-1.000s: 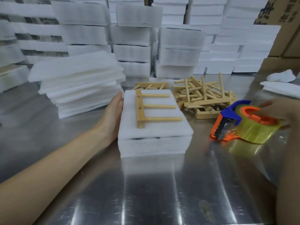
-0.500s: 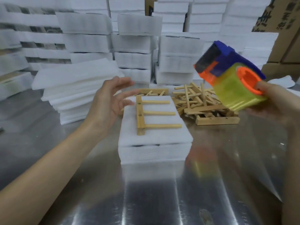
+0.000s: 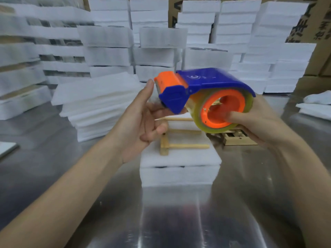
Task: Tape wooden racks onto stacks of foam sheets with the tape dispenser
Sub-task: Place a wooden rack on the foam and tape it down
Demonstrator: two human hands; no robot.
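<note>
Walls of stacked foam blocks (image 3: pixel 107 51) and cardboard boxes (image 3: pixel 318 24) are closing off the back of a shiny metal bench (image 3: pixel 62 176). At its middle a stack of foam sheets (image 3: pixel 180 174) is sitting squarely. A wooden rack (image 3: pixel 164 145) is lying flat on top with its pegs pointing right, probably centred so that tape can cross both.

The tape dispenser (image 3: pixel 211 86) is hovering above the rack, clear of it. The right grip (image 3: pixel 263 122) is carrying it, thumb hooked inside the orange core and fingers curling beneath the roll; this hold is likely stopping the roll from spinning. The left grip (image 3: pixel 141 120) is meeting the dispenser's orange mouth, forefinger straight against it and the other fingers bending underneath. It is probably feeling for the tape's free end. Blur is hiding whether it is pinching anything, so I cannot tell.

Spare racks (image 3: pixel 238 139) are lying heaped behind the right grip. Loose foam sheets (image 3: pixel 96 102) are piled to the left, seemingly within reach for the next bundle.
</note>
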